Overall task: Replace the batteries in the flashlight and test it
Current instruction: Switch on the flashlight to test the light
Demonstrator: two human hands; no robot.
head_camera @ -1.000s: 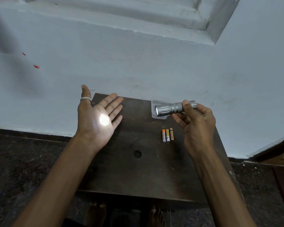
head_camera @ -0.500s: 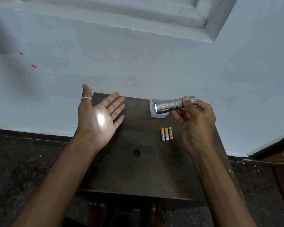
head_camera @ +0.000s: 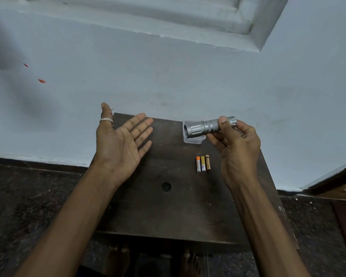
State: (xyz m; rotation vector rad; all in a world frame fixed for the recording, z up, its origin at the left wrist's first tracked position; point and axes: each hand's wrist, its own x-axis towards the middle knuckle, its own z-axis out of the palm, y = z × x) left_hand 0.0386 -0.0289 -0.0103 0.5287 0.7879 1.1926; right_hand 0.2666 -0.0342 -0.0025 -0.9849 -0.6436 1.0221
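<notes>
My right hand (head_camera: pixel 236 148) grips the rear half of a silver flashlight (head_camera: pixel 205 127), thumb over its tail, lens pointing left. No light shows from the lens. My left hand (head_camera: pixel 121 142) is held flat, palm up and facing the lens, fingers spread, a ring on the thumb; no light spot lies on the palm. Three small batteries (head_camera: pixel 202 163) lie side by side on the dark wooden table (head_camera: pixel 168 206), just left of my right wrist. A clear plastic piece (head_camera: pixel 194 139) lies on the table under the flashlight's head.
The table stands against a pale blue wall (head_camera: pixel 168 76). A round hole (head_camera: pixel 166 186) marks the table's middle. Dark speckled floor (head_camera: pixel 28 196) surrounds it, and my bare feet (head_camera: pixel 189 262) show below the front edge. A wooden doorframe (head_camera: pixel 336 178) is at the right.
The bright spot on my left palm has faded and gone, and the lens no longer glows. Both hands stay nearly where they were.
</notes>
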